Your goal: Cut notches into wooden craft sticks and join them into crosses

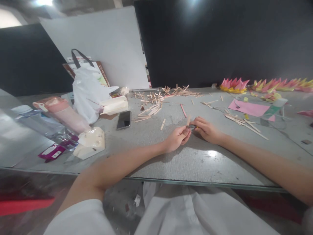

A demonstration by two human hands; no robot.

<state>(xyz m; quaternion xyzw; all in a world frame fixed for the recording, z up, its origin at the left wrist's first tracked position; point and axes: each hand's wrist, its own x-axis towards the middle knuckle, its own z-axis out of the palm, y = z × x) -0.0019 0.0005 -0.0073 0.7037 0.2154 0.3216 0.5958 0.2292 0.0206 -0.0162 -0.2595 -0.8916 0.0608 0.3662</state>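
Both my hands rest on the grey table (195, 160), fingertips almost meeting. My left hand (177, 138) pinches a short wooden stick (188, 120) that stands up between the two hands. My right hand (206, 130) touches the same stick from the right with closed fingers; whether it holds a small tool there is too blurred to tell. A loose stick (162, 124) lies just left of my hands, and a pink pencil-like stick (183, 110) lies beyond them.
Heaps of sticks and small stick crosses (156, 98) lie at the back. A phone (124, 119), white plastic bag (88, 93), pink bottle (65, 112) and wrapped packets (90, 142) stand left. Pink paper (248, 108), long sticks (246, 125) and paper flowers (234, 85) sit right.
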